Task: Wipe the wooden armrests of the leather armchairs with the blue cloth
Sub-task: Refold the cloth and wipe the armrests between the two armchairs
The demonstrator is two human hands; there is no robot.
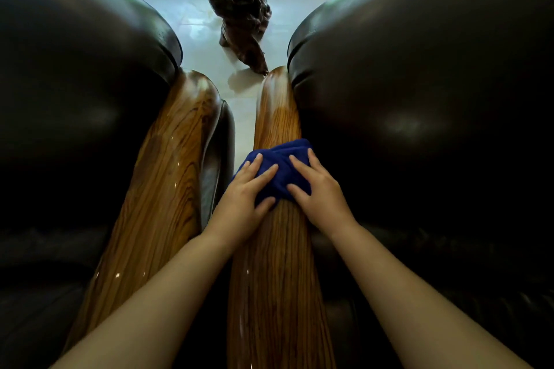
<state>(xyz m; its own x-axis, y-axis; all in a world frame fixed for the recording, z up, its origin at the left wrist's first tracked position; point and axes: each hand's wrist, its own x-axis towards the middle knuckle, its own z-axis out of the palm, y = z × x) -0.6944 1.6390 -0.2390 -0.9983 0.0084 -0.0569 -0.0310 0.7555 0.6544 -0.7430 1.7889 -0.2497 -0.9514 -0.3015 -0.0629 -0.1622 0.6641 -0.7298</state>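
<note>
Two glossy wooden armrests run away from me side by side. The blue cloth (280,169) lies bunched over the right armrest (275,278) about halfway along it. My left hand (242,198) presses on the cloth's left side, thumb under its near edge. My right hand (319,189) presses flat on its right side. The left armrest (162,177) is bare, with small bright glints on its surface. A dark leather armchair (75,99) stands at the left and another dark leather armchair (434,99) at the right.
A narrow gap of pale shiny tiled floor (242,105) separates the two armrests. A dark gnarled wood-root sculpture (239,9) stands on the floor just beyond the armrests' far ends. A pale wall base runs along the top.
</note>
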